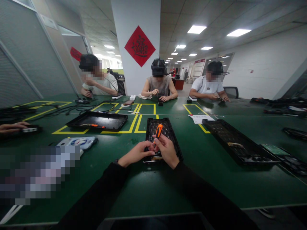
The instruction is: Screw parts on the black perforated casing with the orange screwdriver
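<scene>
An orange and black screwdriver (159, 130) stands nearly upright in my right hand (167, 150), its handle pointing up and away from me. My left hand (139, 152) meets the right one by the screwdriver's lower end, fingers closed; whatever they pinch is hidden or too small to name. Both hands are over the near part of a black plastic tray (173, 135) with rows of small marks or parts on its floor. A brownish tool handle (157, 158) lies in the tray's near end, just below my hands.
Another black tray (107, 118) holding an orange-handled tool stands at the left, and a long black tray (230, 137) at the right. A phone case (79, 141) lies left of me. Three people sit across the green table (192, 188); a co-worker's hand (11, 127) enters at left.
</scene>
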A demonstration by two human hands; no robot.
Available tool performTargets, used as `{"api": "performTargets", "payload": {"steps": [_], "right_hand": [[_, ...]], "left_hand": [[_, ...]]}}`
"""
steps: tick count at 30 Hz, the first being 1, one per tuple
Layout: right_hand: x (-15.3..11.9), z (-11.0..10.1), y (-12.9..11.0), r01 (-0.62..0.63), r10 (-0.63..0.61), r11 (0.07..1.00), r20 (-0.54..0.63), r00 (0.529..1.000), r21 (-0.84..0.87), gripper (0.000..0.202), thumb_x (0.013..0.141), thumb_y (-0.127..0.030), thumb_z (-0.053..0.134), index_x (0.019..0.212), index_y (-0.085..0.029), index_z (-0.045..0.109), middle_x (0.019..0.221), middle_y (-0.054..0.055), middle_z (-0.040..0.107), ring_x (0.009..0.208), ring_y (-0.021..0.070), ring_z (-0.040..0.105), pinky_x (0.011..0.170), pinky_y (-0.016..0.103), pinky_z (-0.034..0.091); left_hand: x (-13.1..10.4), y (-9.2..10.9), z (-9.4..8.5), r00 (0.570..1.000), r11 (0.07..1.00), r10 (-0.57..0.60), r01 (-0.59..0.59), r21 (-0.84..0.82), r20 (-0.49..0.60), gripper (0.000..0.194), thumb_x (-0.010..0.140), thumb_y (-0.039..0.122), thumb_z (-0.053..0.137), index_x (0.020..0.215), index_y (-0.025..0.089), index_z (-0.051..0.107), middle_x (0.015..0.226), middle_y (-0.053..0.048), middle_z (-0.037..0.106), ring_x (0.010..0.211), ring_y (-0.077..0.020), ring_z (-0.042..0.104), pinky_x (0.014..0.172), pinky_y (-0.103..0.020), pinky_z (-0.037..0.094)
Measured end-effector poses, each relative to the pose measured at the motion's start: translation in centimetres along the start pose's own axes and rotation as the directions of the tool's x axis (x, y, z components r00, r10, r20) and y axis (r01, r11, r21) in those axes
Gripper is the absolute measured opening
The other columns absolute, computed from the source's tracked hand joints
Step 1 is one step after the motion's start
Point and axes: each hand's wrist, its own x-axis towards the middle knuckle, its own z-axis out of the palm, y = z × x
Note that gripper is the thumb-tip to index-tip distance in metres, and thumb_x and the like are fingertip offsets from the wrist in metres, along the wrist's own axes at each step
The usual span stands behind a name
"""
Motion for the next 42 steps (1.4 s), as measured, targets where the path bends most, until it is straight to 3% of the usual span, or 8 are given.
{"api": "performTargets", "payload": {"steps": [7,17,24,34,42], "right_hand": [[0.0,-0.1,0.6,0.013,-0.012,0.999,0.018,1.000,-0.039,0.039,0.085,-0.037,0.047,0.117,-0.015,0.053,0.071,0.001,0.060,0.052,0.0080,0.052,0.053,0.021,0.046],[-0.1,0.2,0.2,0.015,-0.014,1.000,-0.034,0.999,0.019,0.022,0.076,-0.034,0.060,0.090,-0.017,0.053,0.071,-0.001,0.058,0.054,0.0089,0.054,0.052,0.020,0.045],[-0.1,0.0,0.2,0.026,-0.026,0.999,-0.003,1.000,-0.020,0.038,0.081,-0.034,0.054,0.113,-0.015,0.056,0.069,0.000,0.060,0.053,0.0095,0.054,0.053,0.021,0.046],[-0.1,0.0,0.1,0.020,-0.020,1.000,-0.019,1.000,-0.011,0.037,0.081,-0.034,0.053,0.112,-0.015,0.056,0.065,0.000,0.060,0.051,0.0095,0.053,0.051,0.022,0.045],[-0.1,0.2,-0.1,0.015,-0.015,1.000,-0.035,0.999,-0.001,0.034,0.082,-0.034,0.053,0.110,-0.015,0.056,0.065,0.000,0.060,0.050,0.0097,0.053,0.051,0.022,0.046]], "left_hand": [[0.0,0.6,-0.3,0.999,1.000,0.028,-0.028,0.004,0.020,0.024,0.081,0.036,0.054,0.073,0.013,0.058,0.082,-0.003,0.061,0.079,-0.0143,0.053,0.079,-0.027,0.040],[0.0,0.0,0.3,0.999,1.000,0.002,-0.002,0.005,-0.048,0.023,0.078,0.036,0.057,0.070,0.014,0.056,0.076,-0.001,0.059,0.075,-0.0137,0.052,0.075,-0.027,0.041],[0.1,0.1,0.4,0.997,0.999,-0.032,0.033,0.006,-0.072,0.024,0.076,0.036,0.059,0.072,0.013,0.055,0.074,-0.001,0.058,0.073,-0.0134,0.051,0.072,-0.026,0.041],[-0.1,0.9,-0.2,1.000,0.996,-0.011,0.012,-0.085,0.005,0.024,0.078,0.037,0.057,0.074,0.013,0.057,0.080,-0.003,0.060,0.077,-0.0142,0.054,0.077,-0.027,0.041],[-0.1,1.0,-0.1,0.999,0.996,-0.021,0.018,-0.087,-0.045,0.025,0.081,0.037,0.054,0.077,0.013,0.058,0.078,-0.002,0.060,0.077,-0.0141,0.053,0.075,-0.026,0.040]]}}
